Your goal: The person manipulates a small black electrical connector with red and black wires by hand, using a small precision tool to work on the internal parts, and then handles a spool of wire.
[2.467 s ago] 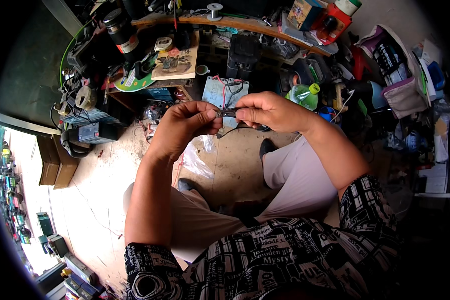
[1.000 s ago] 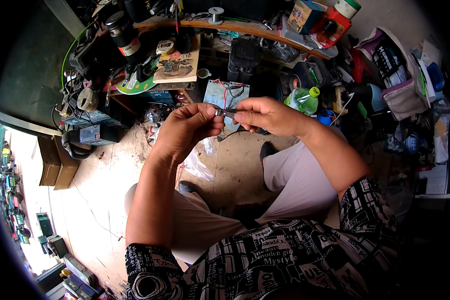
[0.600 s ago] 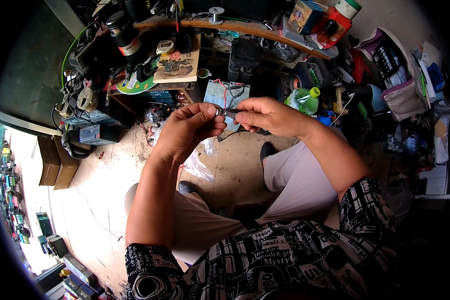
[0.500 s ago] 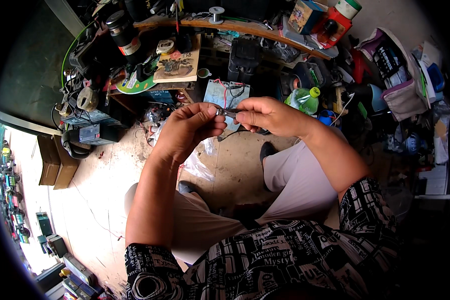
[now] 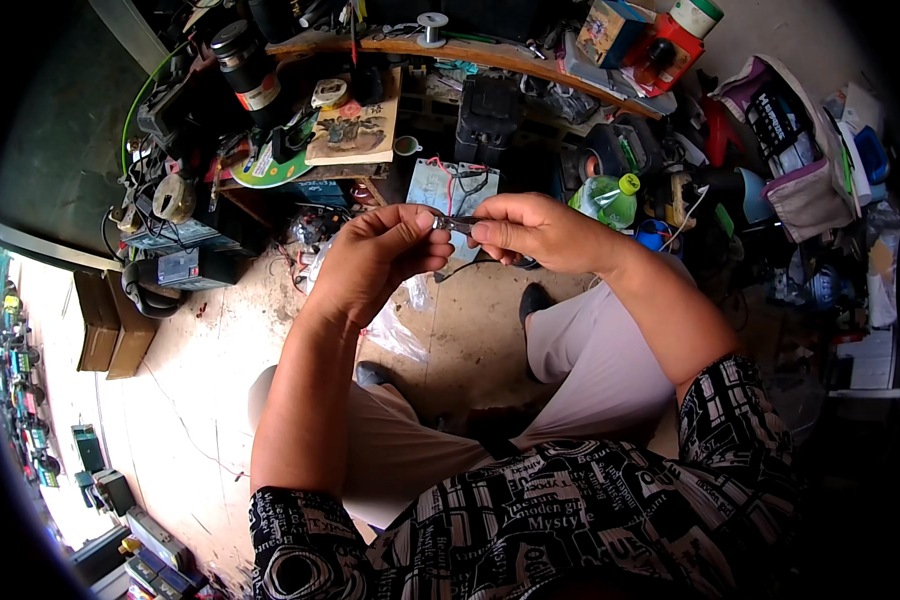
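My left hand (image 5: 382, 245) is closed in a pinch on a small silvery metal part (image 5: 440, 222), most of which the fingertips cover. From the other side my right hand (image 5: 535, 230) grips a slim, dark, pointed metal tool (image 5: 462, 224), which looks like tweezers. Its tip meets the silvery part between the two hands, above the floor in front of my knees. Which bit of the part it touches is too small to make out.
Behind my hands lies a pale blue flat box (image 5: 432, 185) with red and black leads. A green bottle (image 5: 607, 200) stands to the right. The cluttered wooden bench (image 5: 490, 56) curves across the back, with a book (image 5: 355, 130) at its left. A clear plastic bag (image 5: 395, 335) lies on the floor.
Both hands stay nearly still. The pointed tool in my right hand shifts very slightly against the small part.
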The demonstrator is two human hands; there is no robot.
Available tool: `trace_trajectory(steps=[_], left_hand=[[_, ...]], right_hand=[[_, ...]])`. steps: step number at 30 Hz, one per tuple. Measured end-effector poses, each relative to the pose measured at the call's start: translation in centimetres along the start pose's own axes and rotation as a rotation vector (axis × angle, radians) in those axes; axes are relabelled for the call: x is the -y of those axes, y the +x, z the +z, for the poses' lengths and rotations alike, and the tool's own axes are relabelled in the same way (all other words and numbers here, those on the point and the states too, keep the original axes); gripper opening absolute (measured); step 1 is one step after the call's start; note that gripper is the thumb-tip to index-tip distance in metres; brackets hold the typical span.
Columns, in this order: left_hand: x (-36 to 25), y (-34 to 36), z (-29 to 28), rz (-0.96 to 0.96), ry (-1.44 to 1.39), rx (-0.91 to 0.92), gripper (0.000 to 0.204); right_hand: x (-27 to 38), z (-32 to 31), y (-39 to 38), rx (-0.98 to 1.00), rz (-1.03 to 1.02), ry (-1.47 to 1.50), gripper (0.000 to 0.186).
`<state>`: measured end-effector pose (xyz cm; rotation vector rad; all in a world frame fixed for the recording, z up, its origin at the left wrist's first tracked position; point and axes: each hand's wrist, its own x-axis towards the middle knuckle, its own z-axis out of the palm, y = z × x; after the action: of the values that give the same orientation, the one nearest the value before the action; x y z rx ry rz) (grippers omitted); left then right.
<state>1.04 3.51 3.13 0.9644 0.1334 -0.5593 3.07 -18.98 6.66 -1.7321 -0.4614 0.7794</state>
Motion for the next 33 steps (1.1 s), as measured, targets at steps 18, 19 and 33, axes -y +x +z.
trace_trajectory(steps=[18,19,33], left_hand=[[-0.13,-0.02,0.18,0.014,-0.025,-0.008,0.017],[-0.18,-0.01,0.23,0.007,-0.025,-0.012,0.015],[-0.25,-0.3,-0.18,-0.012,-0.012,0.042,0.016]], right_hand=[[-0.07,0.19,0.18,-0.07,-0.002,-0.106,0.023],[-0.03,0.19,0.15,-0.076,-0.005,-0.103,0.022],[0.22,-0.31,-0.37,0.043,0.002,0.051,0.023]])
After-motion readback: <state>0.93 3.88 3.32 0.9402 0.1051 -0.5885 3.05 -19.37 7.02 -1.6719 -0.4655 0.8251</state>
